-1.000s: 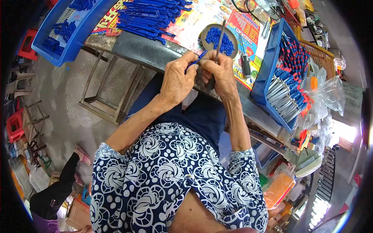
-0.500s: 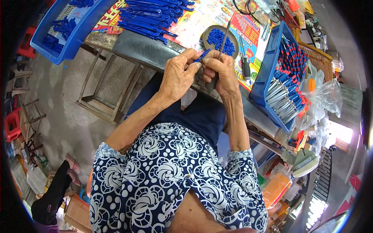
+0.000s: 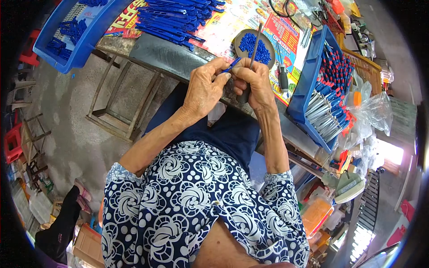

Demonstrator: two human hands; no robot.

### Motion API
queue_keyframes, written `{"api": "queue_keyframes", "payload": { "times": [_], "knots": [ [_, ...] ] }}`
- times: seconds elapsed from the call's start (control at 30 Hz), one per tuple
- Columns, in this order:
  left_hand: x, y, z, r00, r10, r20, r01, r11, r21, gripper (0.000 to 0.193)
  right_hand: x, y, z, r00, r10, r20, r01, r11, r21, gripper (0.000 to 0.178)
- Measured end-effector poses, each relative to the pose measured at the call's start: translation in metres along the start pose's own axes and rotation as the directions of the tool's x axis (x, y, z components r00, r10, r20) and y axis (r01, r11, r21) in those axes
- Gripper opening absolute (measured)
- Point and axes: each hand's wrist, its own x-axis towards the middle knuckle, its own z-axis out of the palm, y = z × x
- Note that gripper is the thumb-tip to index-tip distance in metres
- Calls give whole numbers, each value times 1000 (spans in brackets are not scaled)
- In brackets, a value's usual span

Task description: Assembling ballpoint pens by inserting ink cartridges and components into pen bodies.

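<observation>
My left hand [image 3: 204, 87] pinches a slim blue plastic piece [image 3: 231, 65] between thumb and fingers. Close beside it, my right hand [image 3: 255, 82] grips a screwdriver-like tool with a long metal shaft [image 3: 255, 47] pointing away from me and a dark handle [image 3: 243, 95] below the fist. The right thumb and forefinger meet at the blue piece's near side; whether they pinch a small part there is hidden. Just beyond the hands, a round dish [image 3: 237, 41] holds many tiny blue parts [image 3: 255, 48]. A heap of long blue plastic strips [image 3: 172, 20] lies at the far left of the table.
A blue tray [image 3: 298, 105] on the right holds red-and-blue-handled pieces with silver shafts [image 3: 322, 114]. Another black-handled tool [image 3: 283, 79] lies beside the dish. At far left stands a blue basket [image 3: 82, 56] with blue parts. A wooden stool frame [image 3: 111, 118] stands below the table edge.
The tool's shaft has tilted slightly to the left in my right hand. Both hands stay nearly in place around the blue plastic piece.
</observation>
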Motion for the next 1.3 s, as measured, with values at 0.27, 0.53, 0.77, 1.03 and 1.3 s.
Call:
{"api": "queue_keyframes", "payload": {
  "times": [0.27, 0.53, 0.77, 1.03, 1.3],
  "knots": [
    [-2, 10, 5, 992, 71, -105, -55, 987, 153, 6, 3, 2, 2, 999, -32, -24, 32, 999, -17, 8],
    [-5, 8, 7, 995, 38, -90, -22, 983, 181, 8, 5, 6, -1, 1000, -28, 6, 28, 999, -26, 7],
    [-3, -2, -1, 1000, -25, 3, 25, 998, 61, 14, 4, 2, -3, 1000, 8, 15, -8, 1000, 26, 8],
    [-3, 8, -13, 953, -280, 114, 298, 934, -199, 18, 3, 3, 2, 999, 33, 41, -37, 997, 75, 13],
    [-11, 10, -24, 926, -352, 136, 377, 853, -359, 22, 1, 7, 1, 999, -48, 16, 45, 990, 137, 16]
  ]
}}
